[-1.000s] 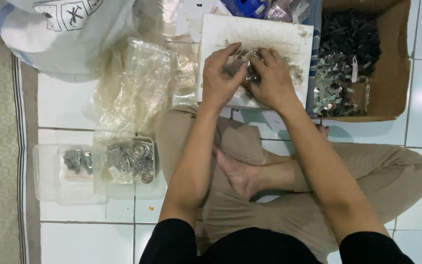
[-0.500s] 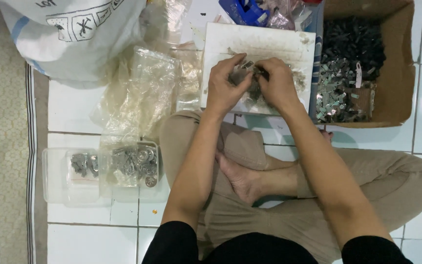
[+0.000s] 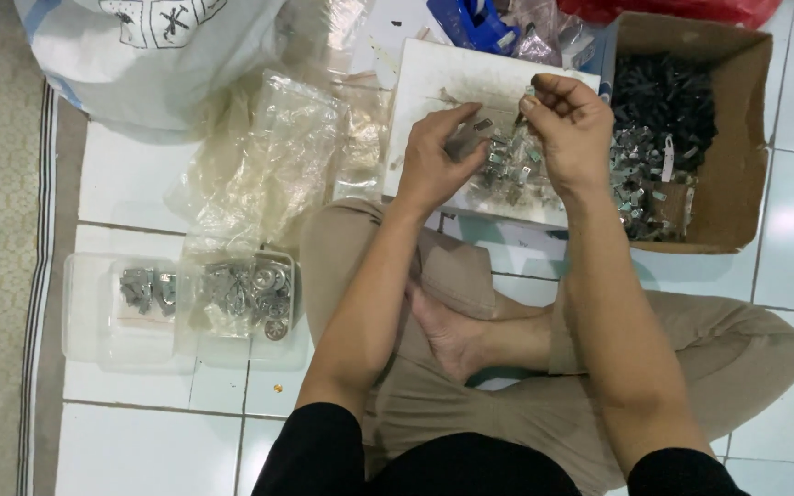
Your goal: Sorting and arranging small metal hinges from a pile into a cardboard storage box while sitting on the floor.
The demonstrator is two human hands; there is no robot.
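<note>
Fingers [image 3: 544, 96] around small metal clip [image 3: 527, 93]

Small metal part pinched in the right hand [image 3: 570, 129]: too small to identify. The left hand [image 3: 434, 165] hides part of the white rectangular board [image 3: 434, 78]. Beyond that board, the blue plastic tool [image 3: 472, 20] and red bag [image 3: 682, 9] are cut off by the top edge. Left of it, contents of the clear plastic tray [image 3: 85, 312] are indistinct.

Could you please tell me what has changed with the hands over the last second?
The right hand has lifted off the pile of small metal parts, pinching one piece at its fingertips. The left hand has opened slightly beside the pile. The white board, cardboard box and clear tray stayed put.
</note>
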